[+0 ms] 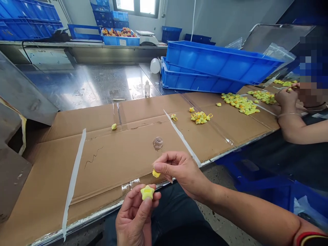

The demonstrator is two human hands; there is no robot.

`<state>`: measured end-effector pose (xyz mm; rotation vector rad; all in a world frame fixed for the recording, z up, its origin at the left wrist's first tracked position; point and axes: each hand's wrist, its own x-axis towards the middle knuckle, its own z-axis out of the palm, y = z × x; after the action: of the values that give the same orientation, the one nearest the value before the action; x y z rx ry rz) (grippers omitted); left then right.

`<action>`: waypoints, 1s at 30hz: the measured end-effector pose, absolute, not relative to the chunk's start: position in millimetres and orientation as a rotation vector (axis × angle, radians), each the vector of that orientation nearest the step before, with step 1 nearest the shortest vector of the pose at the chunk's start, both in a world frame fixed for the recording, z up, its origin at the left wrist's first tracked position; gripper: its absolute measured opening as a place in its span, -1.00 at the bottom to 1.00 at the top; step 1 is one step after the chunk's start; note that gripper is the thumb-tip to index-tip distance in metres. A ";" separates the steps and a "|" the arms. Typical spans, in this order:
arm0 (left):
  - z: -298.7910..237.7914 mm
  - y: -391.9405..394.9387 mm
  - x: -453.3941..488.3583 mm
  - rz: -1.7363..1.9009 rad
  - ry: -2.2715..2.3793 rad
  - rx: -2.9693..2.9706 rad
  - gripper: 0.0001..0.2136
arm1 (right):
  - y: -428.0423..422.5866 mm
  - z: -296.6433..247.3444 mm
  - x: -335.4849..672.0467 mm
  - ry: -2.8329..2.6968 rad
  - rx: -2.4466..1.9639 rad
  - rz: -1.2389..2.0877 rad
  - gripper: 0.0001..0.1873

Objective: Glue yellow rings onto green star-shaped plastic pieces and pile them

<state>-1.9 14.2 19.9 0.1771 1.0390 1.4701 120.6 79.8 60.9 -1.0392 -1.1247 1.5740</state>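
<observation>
Yellow star [147, 193], pinched in my left grip [137, 215] on the near side of the clear pot [158, 143], marked face toward my view. My right grip [183, 172], nearer the pot, pinches a small yellow piece [155, 173], apart from the star and potward of it.

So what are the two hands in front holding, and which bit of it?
The left hand holds a yellow star by its lower edge and from behind; the right hand pinches a small yellow piece by its upper end.
</observation>
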 end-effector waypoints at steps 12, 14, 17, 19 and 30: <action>19.4 17.2 -1.7 1.346 0.979 0.051 -0.64 | 82.7 53.4 129.6 -1.021 -1.031 1.654 -0.74; 19.5 16.8 -0.9 1.363 0.955 0.063 -0.67 | 81.1 55.7 129.3 -1.048 -1.059 1.615 -0.73; 19.0 16.0 -0.1 1.386 0.915 0.074 -0.68 | 78.9 59.8 129.3 -1.093 -1.101 1.561 -0.73; 18.4 15.5 -0.2 1.388 0.898 0.078 -0.69 | 77.9 61.7 129.5 -1.109 -1.111 1.557 -0.75; 13.4 15.5 0.3 1.416 0.905 0.127 -0.72 | 76.4 61.4 129.8 -1.134 -1.098 1.561 -0.76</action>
<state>0.3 15.5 13.4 0.1269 0.9046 1.4159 129.8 76.4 61.4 -1.0983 -1.1335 1.5613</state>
